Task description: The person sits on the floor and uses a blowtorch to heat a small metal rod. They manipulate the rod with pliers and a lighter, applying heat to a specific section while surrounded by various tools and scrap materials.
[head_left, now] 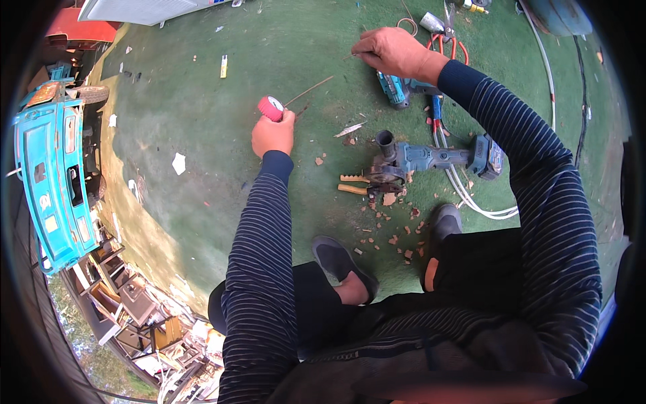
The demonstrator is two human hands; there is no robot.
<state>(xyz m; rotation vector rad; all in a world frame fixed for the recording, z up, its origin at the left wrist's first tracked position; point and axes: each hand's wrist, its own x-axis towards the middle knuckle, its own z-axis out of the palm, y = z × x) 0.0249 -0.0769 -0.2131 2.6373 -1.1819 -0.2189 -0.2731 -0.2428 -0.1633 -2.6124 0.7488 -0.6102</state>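
Note:
My left hand (272, 135) is closed around a small red roll of tape (270, 107), held over the green ground. A thin strip or stick (308, 91) runs from the roll up toward my right hand (392, 51), which pinches its far end between the fingertips. Both arms wear dark striped sleeves. My feet in dark shoes (340, 262) rest below the hands.
A blue cordless power tool (431, 159) lies on the ground by my right foot, with wood chips (390, 200) scattered around. A second blue tool (393, 89), red-handled pliers (449, 40) and white cable (548, 67) lie beyond. A teal vehicle (47, 168) stands at left.

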